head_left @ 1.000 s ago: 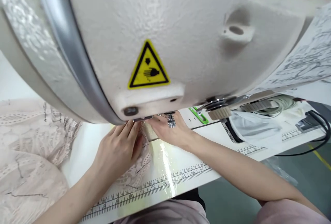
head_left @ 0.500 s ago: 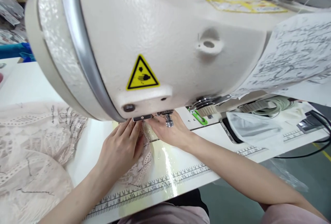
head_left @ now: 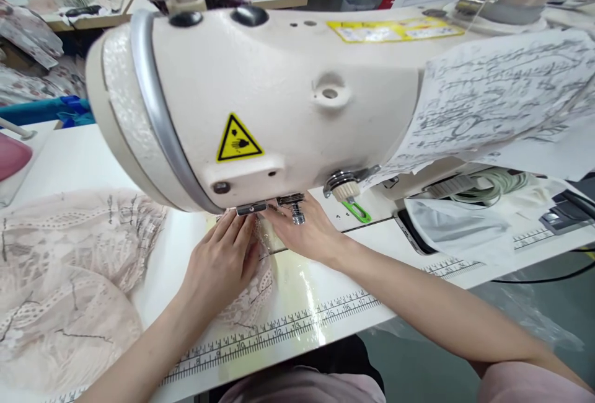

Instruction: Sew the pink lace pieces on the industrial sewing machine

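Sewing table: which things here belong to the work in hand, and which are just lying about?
Seemingly in use:
sewing machine, right hand partly beneath
pale lace fabric under the left hand

Apparently lying about:
coiled cord
white cloth
dark phone-like device
green plastic piece

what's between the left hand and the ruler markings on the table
In the head view, part of the pale lace fabric lies between the left hand and the ruler markings.
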A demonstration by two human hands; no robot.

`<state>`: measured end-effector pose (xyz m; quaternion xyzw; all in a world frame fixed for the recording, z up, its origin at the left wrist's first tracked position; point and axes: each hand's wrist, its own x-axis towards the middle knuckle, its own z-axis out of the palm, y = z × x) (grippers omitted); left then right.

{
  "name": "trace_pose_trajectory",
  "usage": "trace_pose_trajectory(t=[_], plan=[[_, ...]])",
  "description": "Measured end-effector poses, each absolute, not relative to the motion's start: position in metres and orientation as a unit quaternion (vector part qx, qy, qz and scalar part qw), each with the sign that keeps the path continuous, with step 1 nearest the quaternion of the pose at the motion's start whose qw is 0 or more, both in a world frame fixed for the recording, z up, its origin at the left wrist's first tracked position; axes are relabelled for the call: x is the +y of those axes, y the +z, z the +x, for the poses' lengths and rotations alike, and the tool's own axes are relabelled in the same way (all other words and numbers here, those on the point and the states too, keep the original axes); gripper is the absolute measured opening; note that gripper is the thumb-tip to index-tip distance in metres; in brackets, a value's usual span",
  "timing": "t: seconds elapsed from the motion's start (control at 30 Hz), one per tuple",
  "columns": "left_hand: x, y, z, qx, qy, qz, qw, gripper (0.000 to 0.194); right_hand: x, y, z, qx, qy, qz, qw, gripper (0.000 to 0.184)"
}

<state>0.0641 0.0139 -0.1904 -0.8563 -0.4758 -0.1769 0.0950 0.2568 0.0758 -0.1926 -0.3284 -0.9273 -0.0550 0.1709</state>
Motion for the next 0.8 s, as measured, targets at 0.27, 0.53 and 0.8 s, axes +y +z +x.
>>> trace_pose_trajectory(t=[0.27,0.53,0.8], plan=[[0.009,-0.165,0.064,-0.444,-0.173,-0.874,0.100,0.034,0.074,-0.178,0.264,-0.916,-0.076,-0.291,0.267,0.030],[-0.042,-0.141,0.057,-0.276,-0.123,-0.950,0.073,0.014,0.077,-0.169,0.273,-0.968,0.092,-0.195,0.132,0.018],[-0.063,-0.141,0.051,-0.437,-0.144,-0.884,0.087,0.012,0.079,-0.167,0.273,-0.973,0.080,-0.193,0.095,0.027]])
